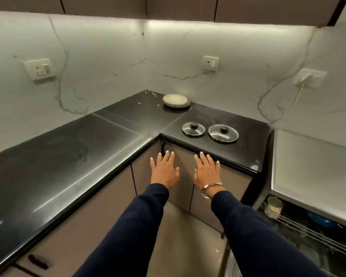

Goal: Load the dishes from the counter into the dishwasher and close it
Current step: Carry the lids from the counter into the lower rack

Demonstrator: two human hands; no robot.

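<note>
Two glass pot lids with black knobs lie on the black counter [68, 148]: a smaller lid [193, 129] and, to its right, a larger lid [223, 132]. A stack of pale plates [175, 100] sits farther back near the corner. My left hand [164, 169] and my right hand [207, 169] are stretched out side by side, fingers straight, holding nothing, below the counter edge in front of the lids. At the lower right the dishwasher [316, 232] stands open, its rack holding a pale cup [274, 206] and a blue dish [321, 219].
Small crumbs [148, 94] dot the counter's back corner. Grey cabinet doors [180, 172] fill the inner corner under the counter. Wall sockets sit on the marble backsplash; a white plug and cable [300, 86] hang at the right. A white appliance top [316, 168] is above the dishwasher.
</note>
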